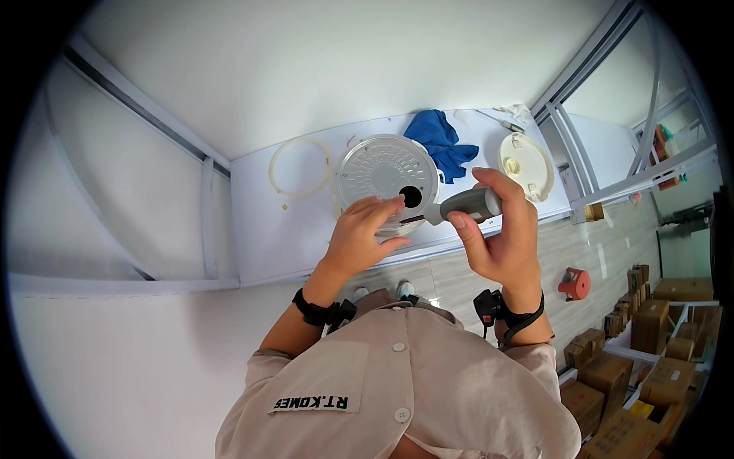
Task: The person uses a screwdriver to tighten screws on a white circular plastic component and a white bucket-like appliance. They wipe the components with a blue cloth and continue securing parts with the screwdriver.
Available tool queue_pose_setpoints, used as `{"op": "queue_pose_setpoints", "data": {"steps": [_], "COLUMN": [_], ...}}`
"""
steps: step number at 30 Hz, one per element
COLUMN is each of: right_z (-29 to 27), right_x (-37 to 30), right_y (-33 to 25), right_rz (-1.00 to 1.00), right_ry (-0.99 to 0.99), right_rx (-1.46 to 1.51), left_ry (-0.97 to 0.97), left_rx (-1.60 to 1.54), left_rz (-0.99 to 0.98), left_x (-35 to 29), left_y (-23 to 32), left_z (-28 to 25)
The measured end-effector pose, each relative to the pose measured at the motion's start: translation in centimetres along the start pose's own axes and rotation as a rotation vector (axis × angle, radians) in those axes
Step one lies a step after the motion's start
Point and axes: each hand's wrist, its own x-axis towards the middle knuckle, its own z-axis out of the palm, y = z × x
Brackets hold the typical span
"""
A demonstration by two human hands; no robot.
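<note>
A round silver metal plate point(375, 164), with rings of stamped marks and a dark round spot point(410, 196), sits on a round white body on the white table. My left hand point(358, 236) rests on its near edge, fingers stretched out together and thumb apart, gripping nothing that I can see. In my right hand point(508, 237) is a screwdriver point(470, 205) with a thick grey handle. Its dark shaft points left toward the plate's near right edge, close to my left fingertips. Whether the tip touches a screw is too small to tell.
Left of the plate lies a thin cream ring point(273, 174). A crumpled blue cloth point(436, 138) is behind it. An oval cream cover point(535, 157) and another long-shafted tool point(511, 126) lie at the right. A red stool point(575, 284) and cardboard boxes point(650, 325) stand beyond the table.
</note>
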Motion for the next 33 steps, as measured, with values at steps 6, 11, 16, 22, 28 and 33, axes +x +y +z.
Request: {"op": "queue_pose_setpoints", "data": {"steps": [6, 11, 16, 22, 28, 33], "right_z": [0.6, 1.1, 1.3, 0.4, 2.4, 2.4], "right_x": [-0.2, 0.0, 0.0, 2.2, 1.8, 1.6], "right_y": [-0.4, -0.9, -1.0, -2.2, -1.3, -1.2], "right_rz": [0.075, 0.101, 0.109, -0.017, 0.095, 0.062], "right_ry": [-0.026, -0.041, -0.037, -0.106, -0.011, -0.092], "right_rx": [-0.013, -0.055, -0.104, -0.216, 0.136, -0.124], "left_ry": [-0.045, -0.048, -0.058, -0.023, 0.005, 0.005], "left_rx": [-0.010, 0.000, -0.009, -0.008, -0.012, -0.016], "left_rz": [-0.014, -0.005, -0.014, 0.000, 0.012, 0.008], "left_x": [-0.7, -0.9, -0.8, -0.6, -0.7, -0.7], "left_y": [-0.9, -1.5, -1.3, -1.2, -1.3, -1.7], "left_z": [0.0, 0.2, 0.1, 0.0, 0.2, 0.3]}}
